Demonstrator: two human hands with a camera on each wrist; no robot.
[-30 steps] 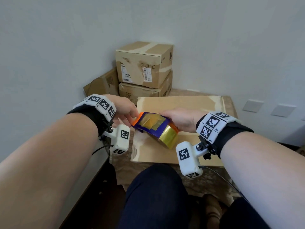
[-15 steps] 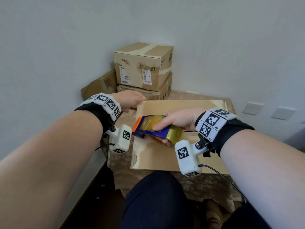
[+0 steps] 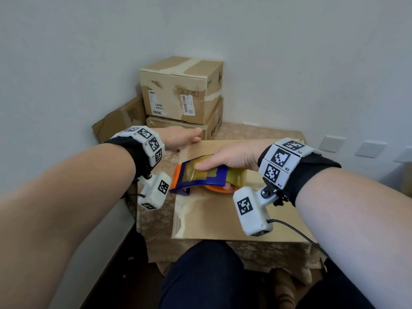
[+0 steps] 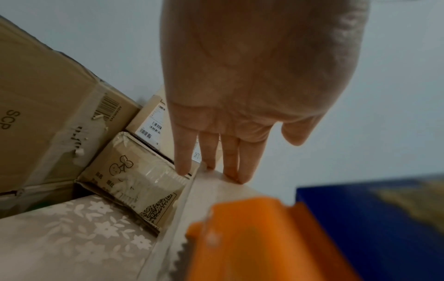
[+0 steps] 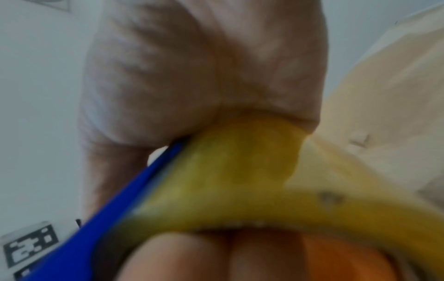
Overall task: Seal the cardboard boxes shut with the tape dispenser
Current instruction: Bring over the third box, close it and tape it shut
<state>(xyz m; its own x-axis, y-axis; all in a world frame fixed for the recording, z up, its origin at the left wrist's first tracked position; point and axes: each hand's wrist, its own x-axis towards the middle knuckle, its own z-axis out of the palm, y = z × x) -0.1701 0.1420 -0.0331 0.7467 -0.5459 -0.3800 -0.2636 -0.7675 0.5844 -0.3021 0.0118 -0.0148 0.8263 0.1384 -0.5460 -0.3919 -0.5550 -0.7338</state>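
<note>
Blue tape dispenser (image 3: 200, 175) gripped by right hand (image 3: 234, 156), fingers partly hidden | left hand (image 3: 178, 138) flat on flat box (image 3: 223, 210)

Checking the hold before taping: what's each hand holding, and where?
Right hand grips the tape dispenser around its tape roll; left hand holds nothing, fingertips on the flat box.

A flat cardboard box (image 3: 223, 210) lies on the cloth-covered table (image 3: 156, 217). The tape dispenser (image 3: 200, 177) sits above its left part. Behind it, in the corner, one box (image 3: 178, 92) stands on another (image 3: 211, 126); a third box (image 3: 120, 119) leans to their left.
</note>
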